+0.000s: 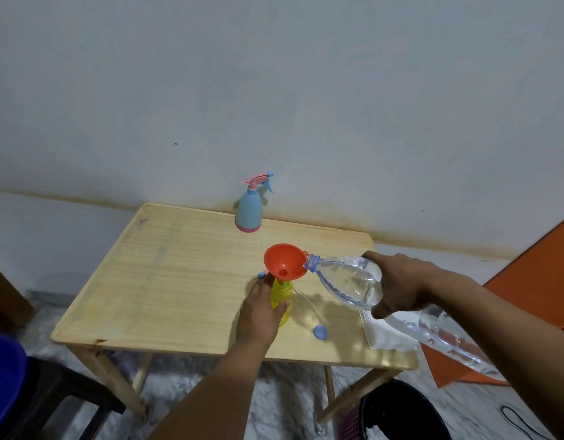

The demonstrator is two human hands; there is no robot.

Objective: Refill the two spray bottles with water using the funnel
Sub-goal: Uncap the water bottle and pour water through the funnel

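A: What do the hands hold?
B: The left hand (261, 308) grips the yellow bottle (283, 301) with the funnel (285, 261) on it. The right hand (398, 285) tilts a water bottle (347, 281), its mouth at the funnel rim.
A: And the blue bottle (249, 208)?
B: It stands apart, at the table's (166, 268) far edge

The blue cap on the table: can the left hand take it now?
Probably not yet: the left hand is holding the yellow spray bottle under the funnel. The blue cap itself lies uncovered.

Both forearms are bare as far as the view shows, with no sleeves visible. The left hand (260, 309) and right hand (398, 285) wear no gloves, rings or watch.
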